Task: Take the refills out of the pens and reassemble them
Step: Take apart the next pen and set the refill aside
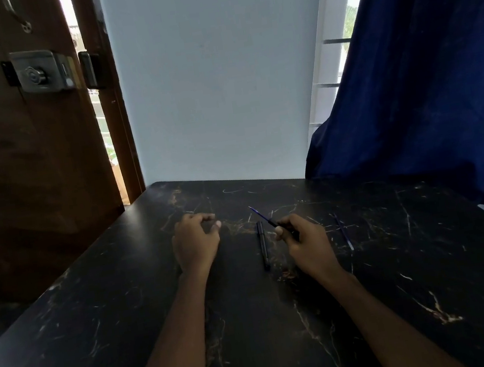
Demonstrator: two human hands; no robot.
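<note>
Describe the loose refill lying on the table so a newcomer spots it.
On the dark marble table, look right of the right hand. The refill lies flat there, thin and bluish, far slimmer than the black pen left of that hand.

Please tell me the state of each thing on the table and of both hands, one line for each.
left hand: fingers curled, resting on the table; whether it holds anything, cannot tell.
right hand: grips the raised pen.
raised pen: off the table, blue refill sticking out.
black pen: lying flat between the hands, untouched.
loose refill: lying flat, right of the right hand, untouched.
</note>
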